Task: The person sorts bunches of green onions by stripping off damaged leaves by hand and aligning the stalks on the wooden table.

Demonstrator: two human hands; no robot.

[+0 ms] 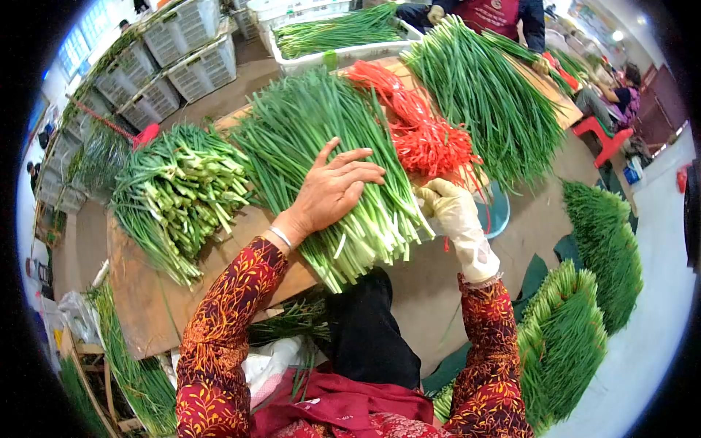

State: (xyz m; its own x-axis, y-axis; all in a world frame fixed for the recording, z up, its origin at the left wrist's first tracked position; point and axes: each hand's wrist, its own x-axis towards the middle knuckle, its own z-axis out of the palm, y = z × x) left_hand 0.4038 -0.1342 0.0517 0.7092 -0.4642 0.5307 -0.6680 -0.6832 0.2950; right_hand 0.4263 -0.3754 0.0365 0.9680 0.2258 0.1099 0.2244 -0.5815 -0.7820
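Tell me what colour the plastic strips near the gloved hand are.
The plastic strips are bright red, as the head view shows.

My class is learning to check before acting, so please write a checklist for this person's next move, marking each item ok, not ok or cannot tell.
1. Left hand resting on the middle pile: ok, fingers spread over it.
2. Right hand gloved: ok.
3. Red strips nearby: ok, beside the pile, probably within reach.
4. Stem ends level: not ok, they jut out unevenly.
5. Right hand gripping stems: cannot tell, its fingertips are unclear.
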